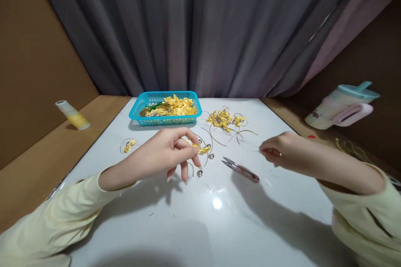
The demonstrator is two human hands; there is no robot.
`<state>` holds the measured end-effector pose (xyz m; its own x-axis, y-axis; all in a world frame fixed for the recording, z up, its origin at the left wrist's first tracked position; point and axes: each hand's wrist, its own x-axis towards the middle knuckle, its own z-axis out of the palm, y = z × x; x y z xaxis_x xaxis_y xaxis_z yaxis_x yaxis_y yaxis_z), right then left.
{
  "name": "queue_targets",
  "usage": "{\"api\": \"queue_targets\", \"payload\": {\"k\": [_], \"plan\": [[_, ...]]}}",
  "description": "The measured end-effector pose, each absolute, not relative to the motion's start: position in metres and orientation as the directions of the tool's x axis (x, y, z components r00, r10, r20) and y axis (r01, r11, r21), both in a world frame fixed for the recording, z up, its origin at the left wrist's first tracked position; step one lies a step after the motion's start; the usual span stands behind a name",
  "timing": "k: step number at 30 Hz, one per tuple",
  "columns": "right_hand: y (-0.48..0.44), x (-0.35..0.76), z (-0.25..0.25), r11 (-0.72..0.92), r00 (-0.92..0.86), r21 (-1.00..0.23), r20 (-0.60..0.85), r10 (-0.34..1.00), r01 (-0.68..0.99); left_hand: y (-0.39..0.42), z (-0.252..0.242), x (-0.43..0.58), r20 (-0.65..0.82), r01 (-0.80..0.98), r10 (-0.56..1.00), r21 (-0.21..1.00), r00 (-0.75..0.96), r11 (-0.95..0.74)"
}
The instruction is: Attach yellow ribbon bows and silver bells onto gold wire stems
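Observation:
My left hand (169, 146) pinches a small yellow ribbon bow (205, 150) between thumb and index finger; its other fingers hang spread. Below and beside those fingertips lie several silver beads (199, 173) and curved gold cords (216, 138). Over the table's right side, my right hand (280, 149) is closed in a pinch. A thin pale strand (255, 151) sticks out from its fingertips; whether it is thread or a needle I cannot tell. Thread snips (240, 170) with a dark red handle lie on the white table (200, 225) between my hands.
A blue basket (163, 122) at the back holds yellow bows, silver beads and green-gold cord. A pile of yellow bows with cord loops (224, 119) lies right of it, and a single looped bow (129, 146) at left. A bottle (73, 115) and a tumbler (332, 110) stand outside the table.

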<state>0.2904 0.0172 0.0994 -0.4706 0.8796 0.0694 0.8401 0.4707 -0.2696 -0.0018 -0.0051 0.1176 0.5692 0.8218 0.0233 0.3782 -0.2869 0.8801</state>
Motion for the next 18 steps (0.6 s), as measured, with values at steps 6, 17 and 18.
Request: {"api": "queue_targets", "payload": {"k": [6,17,18], "plan": [[0.038,0.348,0.071,-0.001,-0.008,-0.019,-0.461,0.887,1.000,-0.001,0.063,-0.002,-0.077,0.428,0.800,0.873,0.595,-0.234],[0.036,0.353,0.071,-0.141,0.186,0.254,-0.165,0.969,0.957,-0.022,0.006,-0.022,0.183,0.336,0.611,0.698,0.770,-0.632],[0.035,0.350,0.071,-0.140,0.184,0.262,-0.149,0.972,0.955,-0.020,0.003,-0.023,0.196,0.347,0.610,0.672,0.768,-0.654]]}}
